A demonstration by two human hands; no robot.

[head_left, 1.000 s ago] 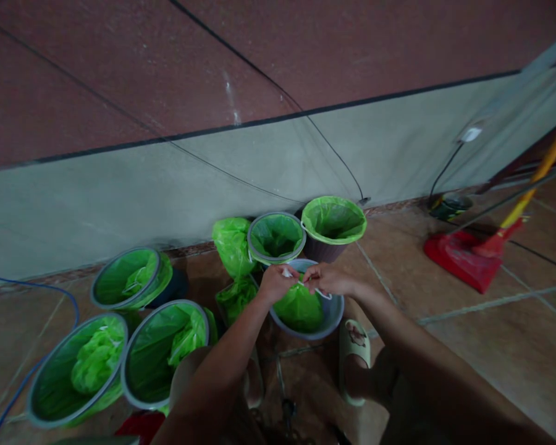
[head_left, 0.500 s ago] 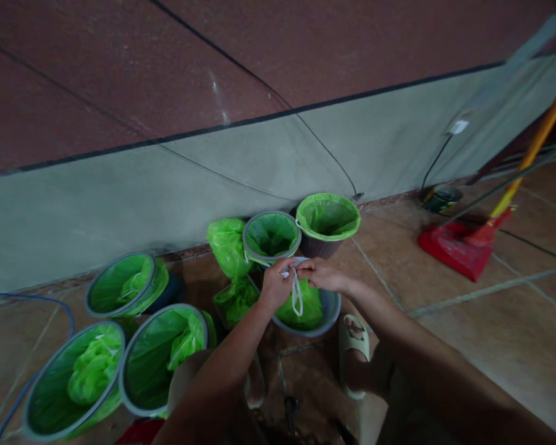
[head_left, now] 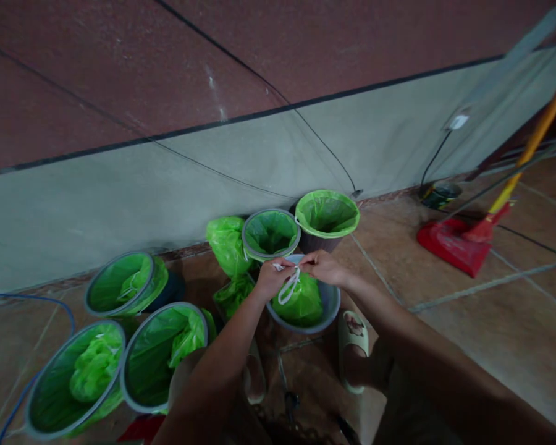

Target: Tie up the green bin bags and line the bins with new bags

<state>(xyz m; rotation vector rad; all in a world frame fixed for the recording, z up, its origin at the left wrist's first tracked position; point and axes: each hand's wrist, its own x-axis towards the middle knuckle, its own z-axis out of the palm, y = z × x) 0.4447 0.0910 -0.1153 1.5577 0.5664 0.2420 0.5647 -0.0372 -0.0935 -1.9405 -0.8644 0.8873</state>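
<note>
Head view: the left hand [head_left: 273,278] and right hand [head_left: 323,268] nearly meet above the green bag [head_left: 306,306], fingertips of each pinched together on the white cord [head_left: 288,290]. A second ago the cord's end trailed out beneath the right hand; now a loop slants down and leftward over the bag, which stays in the grey bin [head_left: 332,304].
</note>
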